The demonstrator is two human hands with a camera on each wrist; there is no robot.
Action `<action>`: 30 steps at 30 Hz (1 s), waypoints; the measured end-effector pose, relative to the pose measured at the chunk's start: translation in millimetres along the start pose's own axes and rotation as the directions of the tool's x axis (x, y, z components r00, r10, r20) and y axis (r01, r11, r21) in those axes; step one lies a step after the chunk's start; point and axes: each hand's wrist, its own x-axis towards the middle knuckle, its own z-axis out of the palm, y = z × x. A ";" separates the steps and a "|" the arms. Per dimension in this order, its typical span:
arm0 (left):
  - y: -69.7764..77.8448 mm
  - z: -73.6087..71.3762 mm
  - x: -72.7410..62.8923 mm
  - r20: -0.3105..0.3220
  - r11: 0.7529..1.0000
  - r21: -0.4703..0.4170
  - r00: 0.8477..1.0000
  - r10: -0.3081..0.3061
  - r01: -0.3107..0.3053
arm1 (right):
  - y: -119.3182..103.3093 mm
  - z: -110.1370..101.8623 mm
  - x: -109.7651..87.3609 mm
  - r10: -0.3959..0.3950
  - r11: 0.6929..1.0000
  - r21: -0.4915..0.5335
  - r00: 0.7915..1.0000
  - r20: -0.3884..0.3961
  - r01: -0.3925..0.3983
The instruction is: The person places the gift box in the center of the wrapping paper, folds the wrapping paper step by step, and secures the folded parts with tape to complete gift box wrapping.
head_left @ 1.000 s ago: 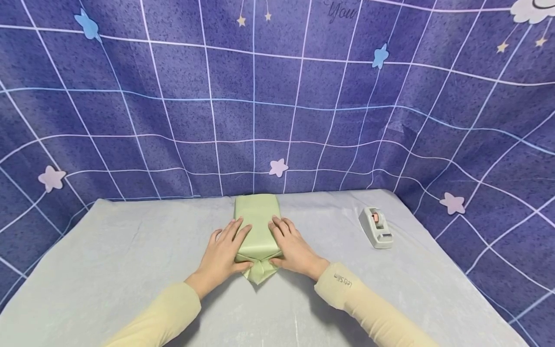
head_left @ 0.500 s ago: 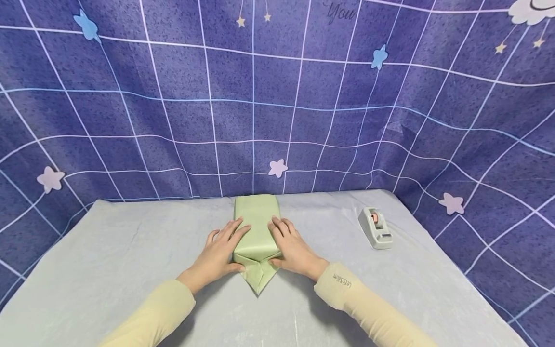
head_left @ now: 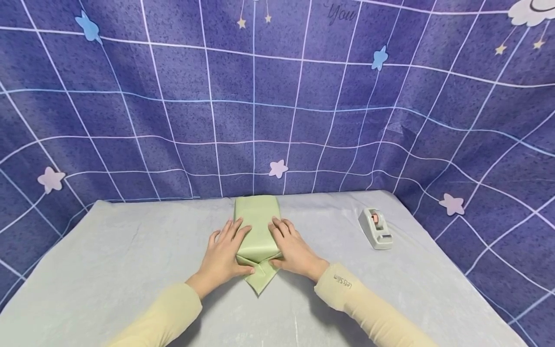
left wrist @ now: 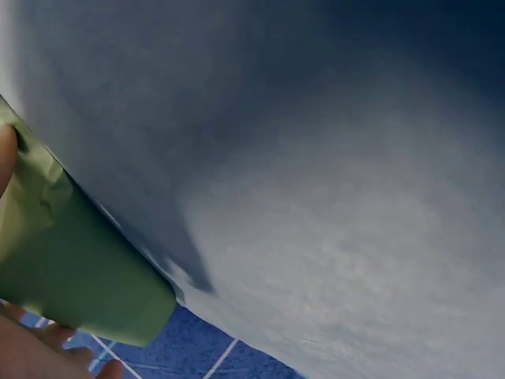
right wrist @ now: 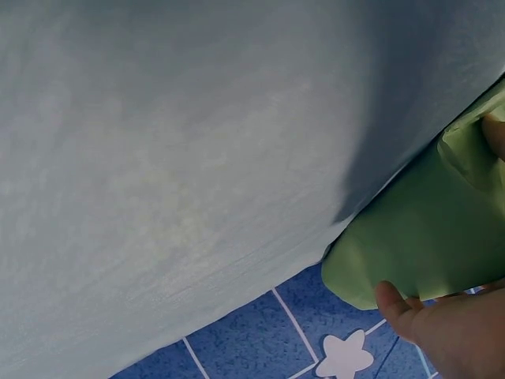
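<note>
A box wrapped in light green paper (head_left: pixel 258 212) lies lengthwise on the grey cloth, its near end ending in a pointed paper flap (head_left: pixel 258 283). My left hand (head_left: pixel 222 255) holds the box's left near corner, fingers over the top and thumb on the folded end by the flap. On the opposite corner, my right hand (head_left: pixel 299 253) grips likewise, its thumb at the fold. The left wrist view shows the green side of the box (left wrist: pixel 87 268) with fingertips over its top edge. Folded paper (right wrist: pixel 465 150) bends under my thumb in the right wrist view.
A pale tape dispenser (head_left: pixel 376 229) stands on the grey cloth-covered table (head_left: pixel 130 250), right of the box. Behind and to the right hangs a purple-blue curtain (head_left: pixel 256 120) with grid lines and stars. The far end of the box lies near the table's back edge.
The flap's point has come down toward me since the first frame. My left hand shifted left off the fold, then came back with its thumb on it. The right hand stayed put.
</note>
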 end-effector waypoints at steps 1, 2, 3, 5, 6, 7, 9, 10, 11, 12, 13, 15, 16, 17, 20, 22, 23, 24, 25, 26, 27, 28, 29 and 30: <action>1.1 0.1 0.0 -0.001 1.000 0.012 1.000 -0.002 0.002 | 0.0 0.0 -0.2 0.002 1.000 0.002 1.000 0.003 -0.002; 1.9 0.2 0.0 -0.002 1.000 0.022 1.000 -0.002 0.002 | -0.1 0.0 -0.3 0.003 1.000 0.004 1.000 0.006 -0.003; 2.7 0.1 0.1 -0.004 1.000 0.032 1.000 -0.002 0.002 | -0.2 -0.1 -0.5 0.006 1.000 0.005 1.000 0.009 -0.006; 4.1 0.0 0.5 -0.008 0.999 0.043 1.000 0.001 -0.001 | -0.3 -0.1 -0.8 0.009 1.000 0.010 1.000 0.011 -0.009; 4.7 -0.2 0.8 -0.009 0.999 0.042 1.000 0.000 0.001 | -0.3 -0.1 -0.9 0.009 1.000 0.011 1.000 0.012 -0.009; 5.2 -0.1 1.0 -0.009 0.999 0.042 1.000 -0.003 0.003 | -0.2 0.0 -0.9 0.009 1.000 0.012 1.000 0.010 -0.009; 6.4 0.0 1.6 -0.014 0.999 0.040 1.000 -0.010 0.011 | 0.0 0.3 -0.9 0.008 1.000 0.008 1.000 0.008 -0.008; 7.1 0.2 1.8 -0.015 0.999 0.043 1.000 -0.015 0.016 | 0.1 0.5 -0.9 0.007 1.000 0.006 1.000 0.006 -0.007; 8.0 0.3 2.1 -0.017 0.999 0.045 1.000 -0.020 0.021 | 0.3 0.7 -0.8 0.006 1.000 0.003 1.000 0.006 -0.006; 8.9 0.7 2.3 -0.016 0.998 0.053 1.000 -0.024 0.025 | 0.4 1.0 -0.8 0.005 1.000 -0.001 1.000 0.006 -0.005; 9.9 1.1 2.6 -0.016 0.998 0.064 1.000 -0.026 0.026 | 0.6 1.2 -0.7 0.004 1.000 -0.004 1.000 0.005 -0.004; 11.7 1.7 3.1 -0.022 0.996 0.089 1.000 -0.022 0.023 | 0.9 1.5 -0.5 0.003 1.000 -0.008 1.000 0.004 -0.003; 12.4 2.1 3.2 -0.026 0.995 0.102 1.000 -0.017 0.020 | 0.9 1.6 -0.6 0.002 1.000 -0.008 1.000 0.003 -0.002; 13.0 2.4 3.4 -0.030 0.993 0.114 0.999 -0.012 0.015 | 1.0 1.7 -0.6 0.002 1.000 -0.008 1.000 0.003 -0.002; 13.1 3.0 3.5 -0.043 0.989 0.149 0.999 0.006 0.000 | 1.1 1.8 -0.7 0.002 1.000 -0.004 1.000 0.003 -0.002; 12.7 3.2 3.5 -0.044 0.987 0.163 0.999 0.017 -0.009 | 1.0 1.9 -0.8 0.003 1.000 -0.001 1.000 0.005 -0.003; 12.5 3.2 3.4 -0.044 0.986 0.167 0.999 0.021 -0.013 | 1.0 1.9 -1.0 0.004 1.000 0.000 1.000 0.008 -0.004; 12.4 3.2 3.3 -0.043 0.986 0.169 0.999 0.024 -0.017 | 1.0 1.8 -1.0 0.004 1.000 0.000 1.000 0.009 -0.004; 12.4 3.0 3.1 -0.044 0.985 0.169 0.999 0.028 -0.020 | 0.9 1.7 -1.2 0.004 1.000 0.001 1.000 0.010 -0.004; 12.4 2.9 3.0 -0.043 0.986 0.167 0.999 0.031 -0.024 | 0.9 1.6 -1.2 0.004 1.000 0.003 1.000 0.010 -0.004; 12.4 2.9 2.8 -0.043 0.986 0.165 0.998 0.034 -0.026 | 0.8 1.5 -1.3 0.003 1.000 0.004 1.000 0.009 -0.003; 12.5 2.7 2.7 -0.043 0.987 0.159 0.998 0.035 -0.027 | 0.7 1.2 -1.5 0.002 1.000 0.005 1.000 0.009 -0.002; 12.5 2.6 2.4 -0.043 0.989 0.148 0.999 0.034 -0.028 | 0.7 1.1 -1.5 0.001 1.000 0.005 1.000 0.007 -0.001; 12.4 2.7 2.2 -0.041 0.991 0.135 0.999 0.032 -0.026 | 0.6 0.9 -1.5 0.000 1.000 0.005 1.000 0.005 0.000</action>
